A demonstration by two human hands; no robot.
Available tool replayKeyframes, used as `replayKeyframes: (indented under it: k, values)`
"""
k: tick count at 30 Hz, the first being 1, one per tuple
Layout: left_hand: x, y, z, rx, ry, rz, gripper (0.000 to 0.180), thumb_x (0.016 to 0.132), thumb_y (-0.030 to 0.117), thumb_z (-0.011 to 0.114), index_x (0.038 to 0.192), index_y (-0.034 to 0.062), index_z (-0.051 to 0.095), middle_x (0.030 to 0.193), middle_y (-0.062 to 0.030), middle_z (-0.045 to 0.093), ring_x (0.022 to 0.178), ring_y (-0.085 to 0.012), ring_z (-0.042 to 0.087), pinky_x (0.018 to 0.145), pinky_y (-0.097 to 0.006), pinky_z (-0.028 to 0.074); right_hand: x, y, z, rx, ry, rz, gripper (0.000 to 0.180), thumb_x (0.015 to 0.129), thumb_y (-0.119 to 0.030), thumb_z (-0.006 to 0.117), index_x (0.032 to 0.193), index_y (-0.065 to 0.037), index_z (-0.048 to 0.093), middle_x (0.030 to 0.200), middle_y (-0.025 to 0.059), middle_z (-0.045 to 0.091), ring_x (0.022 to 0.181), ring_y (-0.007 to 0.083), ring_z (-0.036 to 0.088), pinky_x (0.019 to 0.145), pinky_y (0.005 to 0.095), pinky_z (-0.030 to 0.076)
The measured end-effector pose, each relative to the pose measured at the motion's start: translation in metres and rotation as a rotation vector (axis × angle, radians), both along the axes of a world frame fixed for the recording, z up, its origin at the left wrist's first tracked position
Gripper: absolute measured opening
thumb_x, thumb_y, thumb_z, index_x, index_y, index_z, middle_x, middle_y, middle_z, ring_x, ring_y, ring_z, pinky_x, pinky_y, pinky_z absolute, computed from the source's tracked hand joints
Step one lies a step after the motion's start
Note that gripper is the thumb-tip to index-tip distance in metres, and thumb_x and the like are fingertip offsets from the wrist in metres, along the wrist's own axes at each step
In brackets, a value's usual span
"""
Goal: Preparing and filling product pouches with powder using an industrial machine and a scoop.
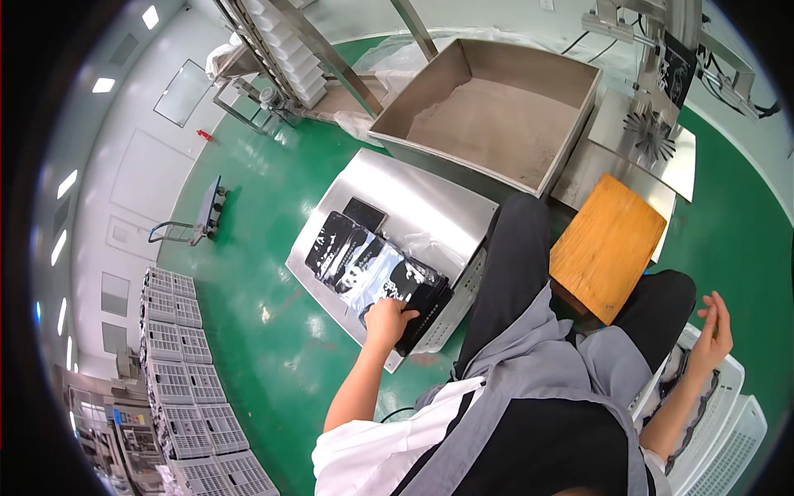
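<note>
Here the left hand (387, 318) grips the near end of a stack of black pouches (422, 310), fingers curled over its edge, at the bench's (413, 194) six o'clock corner. Just beyond, toward eleven o'clock, more black-and-white printed pouches (364, 263) lie fanned on the steel bench, with a small black square pad (365, 214) above them. The right hand (713, 331) hangs open, fingers spread, holding nothing, over a white plastic crate (721, 413) at four o'clock. A wooden board (608, 245) sits between the knees, and a large steel tray of powder (496, 116) stands at twelve o'clock.
</note>
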State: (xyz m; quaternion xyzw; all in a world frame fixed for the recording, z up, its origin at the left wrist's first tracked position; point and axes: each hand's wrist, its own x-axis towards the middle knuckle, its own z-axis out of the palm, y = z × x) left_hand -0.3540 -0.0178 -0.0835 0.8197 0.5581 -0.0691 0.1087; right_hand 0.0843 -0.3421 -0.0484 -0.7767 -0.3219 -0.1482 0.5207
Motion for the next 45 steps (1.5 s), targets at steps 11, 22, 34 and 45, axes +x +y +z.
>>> replayKeyframes:
  k: [11,22,34,45]
  values:
    - [0.058,0.010,0.114,-0.681,-1.199,0.175,0.017,0.082,0.006,0.066,0.068,-0.0015,0.059,0.061,-0.0078,0.061,0.050,-0.0137,0.058,0.047,-0.026,0.047,-0.056,0.051,0.045,0.079,0.268,0.380,0.020,0.091,-0.004,0.052,0.107,0.004,0.063,0.087,0.0095,0.066,0.067,0.0088,0.056,0.061,0.0201,0.044]
    - [0.252,-0.090,0.124,-0.079,-1.646,-0.672,0.010,0.077,0.009,0.070,0.080,0.0002,0.065,0.070,-0.0086,0.062,0.061,-0.0196,0.058,0.054,-0.029,0.043,-0.099,0.121,0.123,-0.128,-0.254,0.608,0.042,0.067,0.005,0.065,0.109,0.004,0.058,0.084,0.0156,0.061,0.070,0.0279,0.060,0.061,0.0339,0.048]
    - [0.287,-0.058,0.128,-0.158,-1.409,-1.035,0.020,0.080,0.018,0.069,0.075,0.0004,0.061,0.064,-0.0107,0.055,0.056,-0.0292,0.054,0.051,-0.034,0.042,-0.074,0.122,0.121,-0.180,-0.275,0.480,0.028,0.071,0.005,0.060,0.100,0.005,0.060,0.070,0.0157,0.058,0.058,0.0288,0.059,0.054,0.0346,0.046]
    - [0.312,-0.055,0.114,-0.100,-1.276,-1.057,0.022,0.086,0.009,0.059,0.067,-0.0011,0.062,0.061,-0.0147,0.060,0.053,-0.0324,0.057,0.054,-0.038,0.044,-0.049,0.142,0.097,-0.158,-0.215,0.354,0.014,0.069,-0.002,0.064,0.078,-0.001,0.054,0.064,0.0138,0.055,0.057,0.0313,0.057,0.051,0.0365,0.044]
